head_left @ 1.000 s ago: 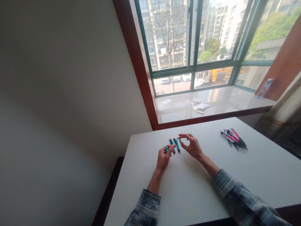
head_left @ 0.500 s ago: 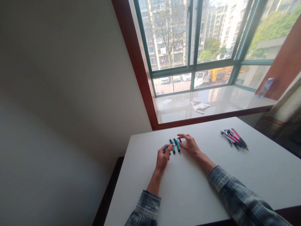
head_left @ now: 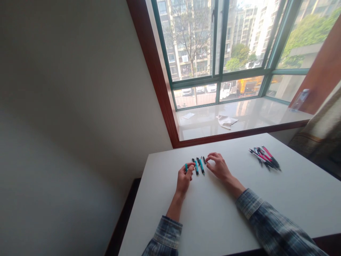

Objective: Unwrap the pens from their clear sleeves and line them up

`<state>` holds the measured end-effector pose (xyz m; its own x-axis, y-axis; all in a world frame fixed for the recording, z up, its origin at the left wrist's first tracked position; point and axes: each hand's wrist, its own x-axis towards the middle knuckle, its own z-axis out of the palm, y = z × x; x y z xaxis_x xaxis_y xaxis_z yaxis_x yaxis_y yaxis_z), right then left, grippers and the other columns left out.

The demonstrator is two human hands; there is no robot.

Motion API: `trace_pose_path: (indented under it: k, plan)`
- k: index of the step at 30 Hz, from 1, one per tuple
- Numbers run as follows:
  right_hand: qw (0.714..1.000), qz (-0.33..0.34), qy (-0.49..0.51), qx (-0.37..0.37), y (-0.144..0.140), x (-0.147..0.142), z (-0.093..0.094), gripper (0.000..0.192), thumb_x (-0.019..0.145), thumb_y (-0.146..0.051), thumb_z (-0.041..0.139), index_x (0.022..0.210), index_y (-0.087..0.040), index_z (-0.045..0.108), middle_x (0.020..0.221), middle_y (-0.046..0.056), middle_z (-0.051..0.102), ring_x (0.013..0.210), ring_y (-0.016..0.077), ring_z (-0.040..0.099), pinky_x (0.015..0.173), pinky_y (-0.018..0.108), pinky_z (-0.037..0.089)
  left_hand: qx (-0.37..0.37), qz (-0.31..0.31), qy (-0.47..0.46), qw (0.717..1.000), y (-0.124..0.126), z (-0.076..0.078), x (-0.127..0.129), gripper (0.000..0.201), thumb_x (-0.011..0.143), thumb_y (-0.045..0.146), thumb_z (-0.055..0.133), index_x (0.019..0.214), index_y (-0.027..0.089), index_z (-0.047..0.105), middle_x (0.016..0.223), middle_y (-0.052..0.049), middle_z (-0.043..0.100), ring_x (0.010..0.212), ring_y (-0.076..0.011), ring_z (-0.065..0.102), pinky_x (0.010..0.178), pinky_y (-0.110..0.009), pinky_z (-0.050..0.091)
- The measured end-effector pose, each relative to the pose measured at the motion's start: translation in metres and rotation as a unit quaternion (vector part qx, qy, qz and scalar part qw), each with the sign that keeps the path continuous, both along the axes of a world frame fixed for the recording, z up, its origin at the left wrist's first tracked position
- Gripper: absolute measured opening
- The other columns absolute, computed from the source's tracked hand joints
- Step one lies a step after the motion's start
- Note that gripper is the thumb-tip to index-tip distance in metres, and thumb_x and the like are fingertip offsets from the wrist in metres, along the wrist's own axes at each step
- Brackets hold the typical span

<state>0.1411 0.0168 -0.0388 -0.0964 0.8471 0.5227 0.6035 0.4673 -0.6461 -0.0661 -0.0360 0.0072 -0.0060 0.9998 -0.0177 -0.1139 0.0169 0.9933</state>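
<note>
Near the far edge of the white table (head_left: 221, 213), my left hand (head_left: 184, 179) is closed around a teal pen (head_left: 186, 167); only a short teal length shows between its fingers. Just right of it lie a teal-and-black pen (head_left: 196, 167) and another teal-and-black pen (head_left: 201, 166), side by side and slanting the same way. A short black piece (head_left: 204, 160) rests beyond them, too small to name surely. My right hand (head_left: 218, 167) hovers or rests beside that piece, fingers bent and thumb apart, with nothing visible in its grasp.
Toward the right of the table lies a loose pile of pink, black and white pens (head_left: 265, 158). Behind the table, a window sill (head_left: 202, 128) bears a crumpled white cloth (head_left: 226, 121) and a clear bottle (head_left: 300, 99). A grey wall (head_left: 80, 124) stands at left.
My right hand has drawn back slightly to the right, uncovering more of the short black piece. The left hand keeps its hold on the teal pen, shifting only slightly.
</note>
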Motion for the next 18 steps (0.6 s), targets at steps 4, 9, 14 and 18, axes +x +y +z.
trace_pose_path:
  k: [4,9,14,18]
  plan:
    - [0.999,-0.012,-0.037,0.034,-0.004,-0.001,-0.002,0.016,0.083,-0.015,0.066,0.089,-0.026,0.076,0.115,0.008,0.065,0.112,0.0286,0.056,0.101,0.047,0.049,-0.002,0.002,-0.006,1.0,0.0,0.002,0.001,0.042,0.077,0.051,0.076,0.101,0.016,0.076,0.083,-0.002,0.059,0.058,-0.0063,0.039,0.049,-0.019,0.029]
    - [0.996,0.0,-0.081,0.047,-0.005,-0.005,-0.002,0.016,0.085,-0.017,0.066,0.094,-0.027,0.075,0.121,0.009,0.063,0.115,0.0298,0.055,0.101,0.049,0.051,-0.004,0.003,-0.005,1.0,0.001,0.003,0.001,0.041,0.078,0.05,0.076,0.101,0.016,0.076,0.082,-0.001,0.059,0.058,-0.0065,0.039,0.049,-0.019,0.028]
    - [0.997,0.009,-0.065,0.042,-0.004,-0.004,0.001,0.033,0.084,-0.016,0.066,0.115,-0.026,0.07,0.12,0.01,0.064,0.113,0.03,0.057,0.101,0.049,0.052,-0.001,0.003,-0.01,1.0,0.002,0.001,0.0,0.043,0.079,0.052,0.074,0.103,0.017,0.076,0.085,-0.002,0.061,0.06,-0.0074,0.042,0.05,-0.019,0.03]
    - [0.997,0.023,-0.007,0.071,-0.011,-0.007,0.013,0.032,0.086,-0.016,0.064,0.116,-0.025,0.068,0.114,0.01,0.066,0.111,0.0289,0.059,0.099,0.047,0.052,0.015,0.001,-0.038,0.999,0.003,-0.004,0.0,0.046,0.084,0.057,0.068,0.104,0.016,0.076,0.089,-0.005,0.064,0.065,-0.0098,0.049,0.052,-0.02,0.034]
